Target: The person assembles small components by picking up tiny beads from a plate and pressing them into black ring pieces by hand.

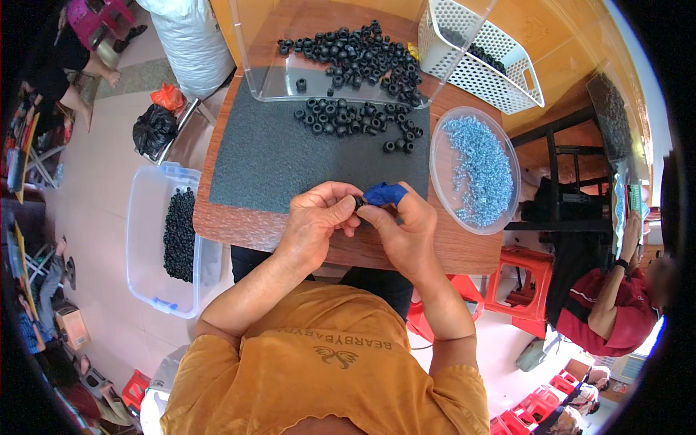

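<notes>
Surface (239, 225): glossy reddish wood. Mat (290, 159) on it: dark grey, matt, grainy. Rings (355, 119) on mat: black, dull rubber look. Dish (507, 210) right of mat: clear plastic. Basket (507, 80) behind dish: white perforated plastic.

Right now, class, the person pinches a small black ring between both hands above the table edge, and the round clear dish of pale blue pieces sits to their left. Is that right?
Not quite. The head view shows the round clear dish of pale blue pieces on the person's right, not their left. The rest holds: left hand and right hand pinch a small black ring above the table edge.
</notes>
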`<state>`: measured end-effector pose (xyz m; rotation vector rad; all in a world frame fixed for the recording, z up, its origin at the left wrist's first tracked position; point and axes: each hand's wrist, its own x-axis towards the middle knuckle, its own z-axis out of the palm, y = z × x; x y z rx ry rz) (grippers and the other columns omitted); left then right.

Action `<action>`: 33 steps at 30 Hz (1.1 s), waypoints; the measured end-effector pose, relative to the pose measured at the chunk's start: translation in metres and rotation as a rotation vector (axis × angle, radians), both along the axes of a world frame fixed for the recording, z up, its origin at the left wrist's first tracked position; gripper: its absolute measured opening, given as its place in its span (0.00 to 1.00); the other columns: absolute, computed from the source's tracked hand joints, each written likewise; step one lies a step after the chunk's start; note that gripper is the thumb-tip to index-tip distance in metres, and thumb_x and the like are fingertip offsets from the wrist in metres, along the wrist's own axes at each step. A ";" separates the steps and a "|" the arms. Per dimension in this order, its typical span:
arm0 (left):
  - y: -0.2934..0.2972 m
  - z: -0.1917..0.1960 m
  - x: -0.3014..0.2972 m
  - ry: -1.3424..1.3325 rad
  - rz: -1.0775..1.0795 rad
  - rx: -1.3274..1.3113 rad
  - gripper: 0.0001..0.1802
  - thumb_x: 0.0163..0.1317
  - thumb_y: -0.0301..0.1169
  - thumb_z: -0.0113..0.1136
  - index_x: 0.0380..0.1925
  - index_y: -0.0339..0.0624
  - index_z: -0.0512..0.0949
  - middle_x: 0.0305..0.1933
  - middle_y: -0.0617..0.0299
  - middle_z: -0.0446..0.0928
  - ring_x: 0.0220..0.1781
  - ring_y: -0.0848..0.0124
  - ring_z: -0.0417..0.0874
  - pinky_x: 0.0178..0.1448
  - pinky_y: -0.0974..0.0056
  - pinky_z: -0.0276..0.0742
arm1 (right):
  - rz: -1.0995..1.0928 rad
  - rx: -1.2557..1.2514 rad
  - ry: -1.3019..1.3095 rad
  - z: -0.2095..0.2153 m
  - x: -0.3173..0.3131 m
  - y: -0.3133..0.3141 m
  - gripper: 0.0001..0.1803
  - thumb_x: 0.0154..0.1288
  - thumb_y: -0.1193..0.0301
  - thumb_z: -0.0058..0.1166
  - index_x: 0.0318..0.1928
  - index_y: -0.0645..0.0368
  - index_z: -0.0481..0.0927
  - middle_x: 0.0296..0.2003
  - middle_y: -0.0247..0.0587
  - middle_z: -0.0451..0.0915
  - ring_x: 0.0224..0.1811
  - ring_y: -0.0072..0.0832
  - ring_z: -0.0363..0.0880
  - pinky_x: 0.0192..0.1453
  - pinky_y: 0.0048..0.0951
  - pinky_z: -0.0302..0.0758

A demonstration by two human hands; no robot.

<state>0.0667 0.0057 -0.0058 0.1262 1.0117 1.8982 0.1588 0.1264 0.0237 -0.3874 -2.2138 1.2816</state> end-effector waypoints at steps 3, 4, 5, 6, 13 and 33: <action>0.000 -0.004 0.002 -0.028 0.019 0.030 0.10 0.63 0.29 0.59 0.40 0.35 0.78 0.31 0.63 0.78 0.29 0.76 0.77 0.32 0.72 0.73 | 0.013 0.157 -0.032 0.007 -0.001 -0.005 0.06 0.49 0.79 0.61 0.29 0.60 0.78 0.22 0.42 0.77 0.25 0.39 0.75 0.28 0.35 0.70; 0.000 -0.005 0.002 -0.040 0.020 0.053 0.10 0.63 0.29 0.58 0.40 0.34 0.78 0.31 0.62 0.78 0.29 0.76 0.77 0.33 0.72 0.73 | 0.015 0.189 -0.002 0.006 -0.001 -0.006 0.07 0.49 0.79 0.61 0.30 0.60 0.78 0.23 0.42 0.77 0.25 0.39 0.75 0.28 0.36 0.70; 0.000 -0.004 0.002 -0.042 0.019 0.054 0.10 0.63 0.29 0.58 0.40 0.34 0.78 0.31 0.62 0.78 0.29 0.76 0.77 0.33 0.72 0.73 | 0.016 0.222 0.028 0.006 0.000 -0.007 0.07 0.49 0.79 0.60 0.31 0.59 0.77 0.23 0.42 0.78 0.25 0.40 0.75 0.28 0.37 0.71; 0.000 -0.003 0.001 -0.082 0.013 0.063 0.09 0.63 0.29 0.58 0.41 0.34 0.77 0.32 0.62 0.78 0.29 0.75 0.77 0.33 0.72 0.73 | 0.016 0.222 0.026 0.007 0.001 -0.008 0.07 0.49 0.79 0.60 0.31 0.59 0.77 0.23 0.42 0.78 0.25 0.40 0.75 0.28 0.37 0.71; -0.001 -0.003 0.005 -0.179 -0.018 0.102 0.09 0.64 0.28 0.56 0.41 0.34 0.77 0.32 0.61 0.78 0.30 0.74 0.78 0.34 0.70 0.73 | -0.056 -0.094 -0.092 0.004 0.007 -0.009 0.04 0.54 0.79 0.58 0.30 0.62 0.75 0.23 0.45 0.77 0.25 0.39 0.78 0.28 0.31 0.72; 0.001 -0.008 0.011 -0.104 0.017 0.128 0.11 0.64 0.28 0.57 0.44 0.33 0.76 0.34 0.60 0.79 0.31 0.74 0.78 0.35 0.70 0.74 | 0.070 -0.254 -0.189 0.015 0.004 -0.005 0.04 0.57 0.78 0.56 0.33 0.65 0.76 0.21 0.42 0.78 0.25 0.29 0.80 0.28 0.29 0.74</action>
